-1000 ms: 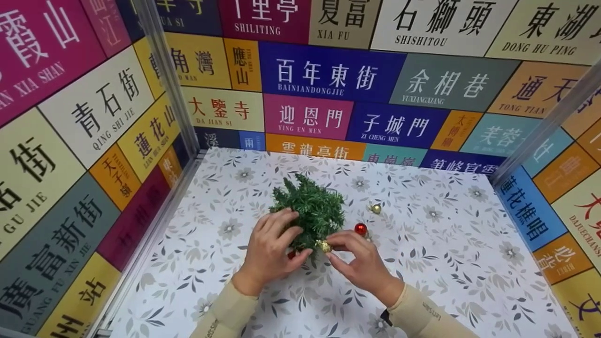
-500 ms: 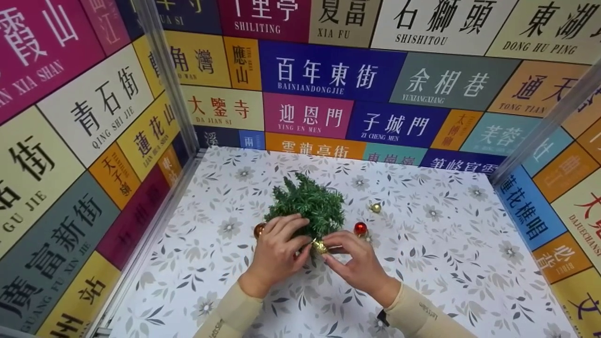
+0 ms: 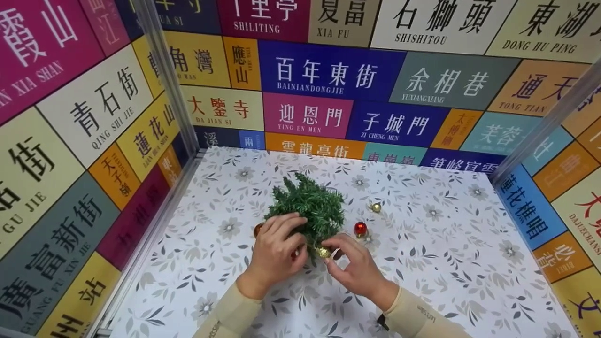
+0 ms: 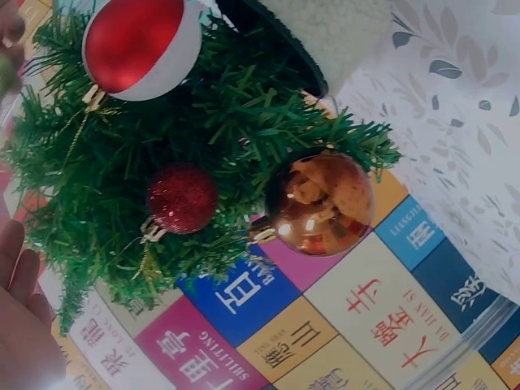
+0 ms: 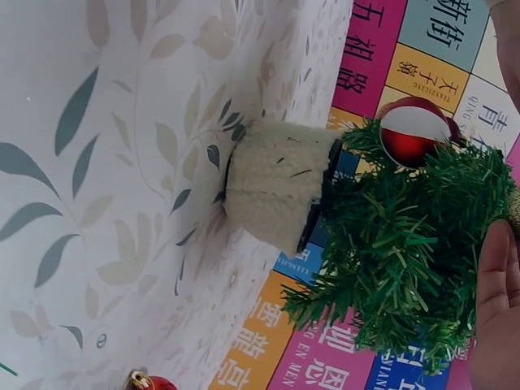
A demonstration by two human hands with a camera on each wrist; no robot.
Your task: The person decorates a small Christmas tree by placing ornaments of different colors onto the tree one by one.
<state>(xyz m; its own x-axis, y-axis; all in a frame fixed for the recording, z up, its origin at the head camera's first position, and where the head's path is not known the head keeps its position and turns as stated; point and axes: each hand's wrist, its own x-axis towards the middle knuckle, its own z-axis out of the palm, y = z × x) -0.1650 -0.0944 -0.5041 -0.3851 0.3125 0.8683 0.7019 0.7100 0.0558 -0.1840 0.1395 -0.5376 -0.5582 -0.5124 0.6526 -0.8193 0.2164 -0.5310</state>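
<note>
A small artificial Christmas tree point(image 3: 307, 202) stands on the table, its base wrapped in cream fleece point(image 5: 276, 191). The left hand point(image 3: 277, 244) lies over its near left side; thumb and index finger seem to pinch a branch, though the tips are partly hidden. Between thumb and fingers, the right hand point(image 3: 359, 265) pinches a little gold bauble point(image 3: 323, 252) against the near foliage. Hanging on the tree in the left wrist view are a red-and-white bauble point(image 4: 134, 45), a dark red glitter bauble point(image 4: 183, 197) and a shiny copper bauble point(image 4: 321, 203).
Right of the tree, a red bauble point(image 3: 360, 228) and another gold bauble point(image 3: 375, 207) lie on the flower-patterned table point(image 3: 450, 263). Panels with coloured street-name signs point(image 3: 333, 70) enclose the back and sides.
The right hand has lowered slightly, drawing the gold bauble a little down from the left fingertips. The left hand has shifted slightly right, uncovering part of the copper bauble. The tree stays put.
</note>
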